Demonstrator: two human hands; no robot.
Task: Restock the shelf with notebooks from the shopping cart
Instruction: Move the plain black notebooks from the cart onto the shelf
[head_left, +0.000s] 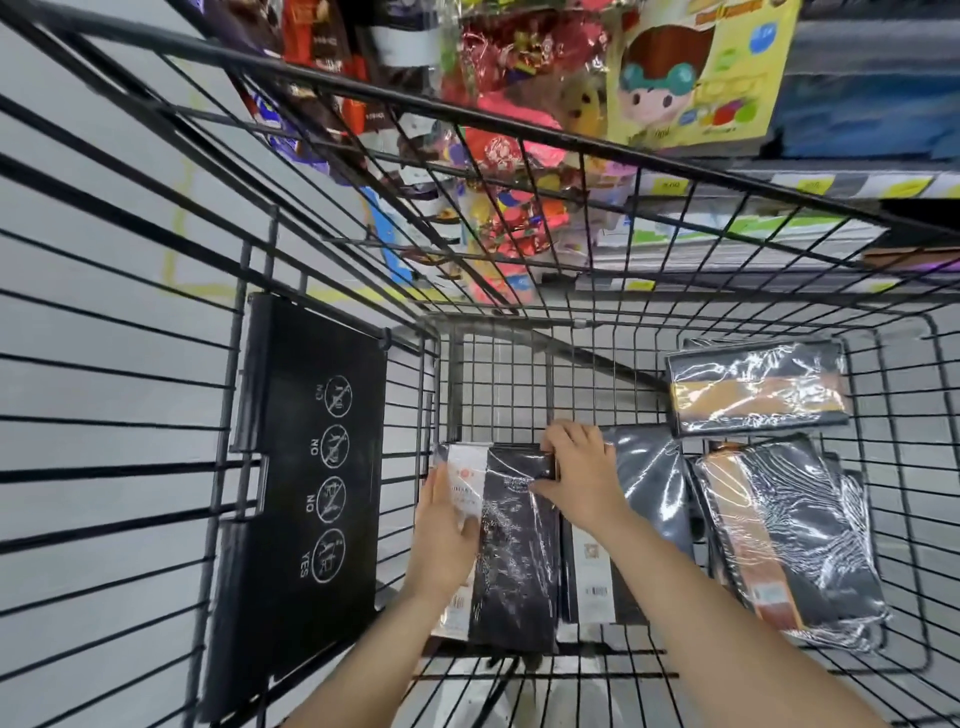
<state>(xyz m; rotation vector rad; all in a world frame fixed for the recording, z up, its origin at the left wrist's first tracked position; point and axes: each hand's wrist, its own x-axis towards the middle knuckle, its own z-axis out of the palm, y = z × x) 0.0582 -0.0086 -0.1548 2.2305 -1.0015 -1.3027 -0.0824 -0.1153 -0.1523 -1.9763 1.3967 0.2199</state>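
Several shrink-wrapped black notebooks lie on the floor of the black wire shopping cart (519, 171). My left hand (445, 530) holds the left edge of a black notebook with a white band (511, 551) at the cart's left. My right hand (579, 473) grips the far right corner of that same notebook, fingers curled over its top edge. Beside it lies a dark notebook pack (644, 493), partly under my right forearm. Two more packs with orange bands sit at the right, one far (756, 387), one near (789, 540).
The cart's black child-seat flap (311, 467) with warning icons hangs at the left. Beyond the cart stand store shelves (779, 187) with yellow price tags, stacked paper goods (727, 249), and hanging colourful toy packs (498, 156). Grey floor shows at the left.
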